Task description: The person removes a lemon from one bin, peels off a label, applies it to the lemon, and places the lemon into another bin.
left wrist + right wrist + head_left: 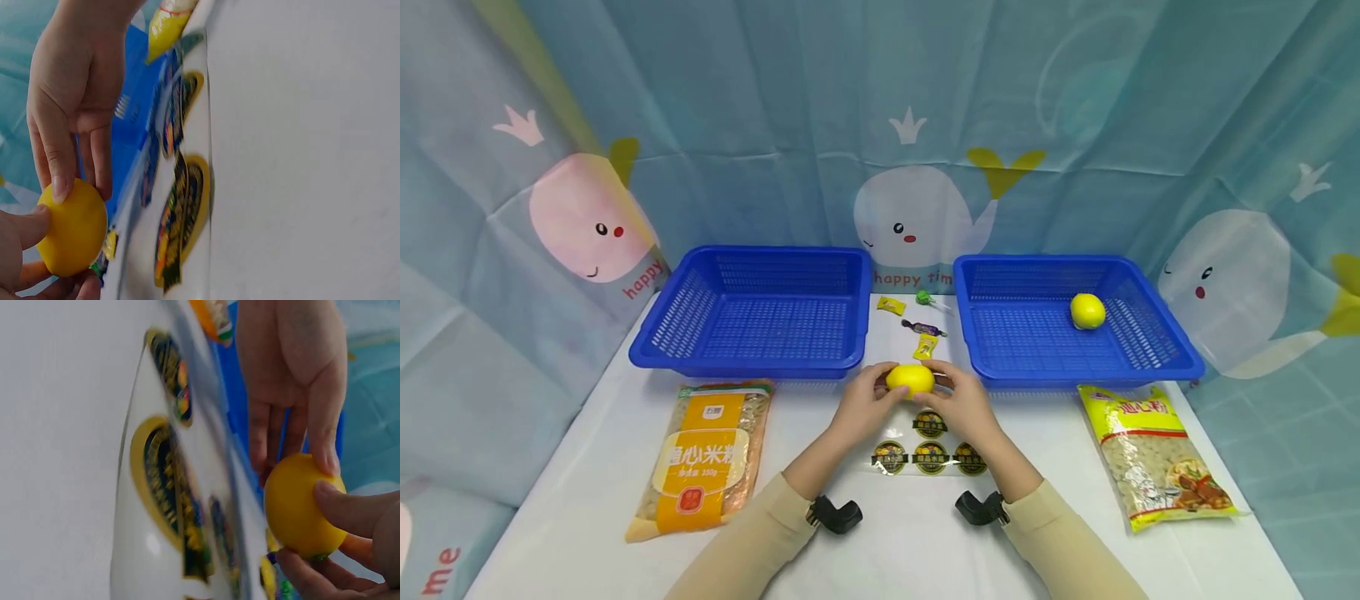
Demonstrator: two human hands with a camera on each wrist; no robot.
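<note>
Both hands hold a yellow lemon (910,380) between them above the middle of the white table. My left hand (867,402) grips its left side, thumb on the near face and fingers behind. From the other side my right hand (961,407) pinches it the same way; in the left wrist view the right hand (78,94) comes down from the top with its thumb on the lemon (74,228). A green spot shows at one end of the lemon in the right wrist view. Under the hands lies a clear sheet of round black-and-gold stickers (931,457).
Two blue baskets stand behind, a left basket (752,363) and a right basket (1082,373) with another lemon (1087,311) inside. Wrapped candies (925,328) and a green lollipop (923,297) lie between them. An orange food bag (703,458) lies left, a yellow one (1157,454) right.
</note>
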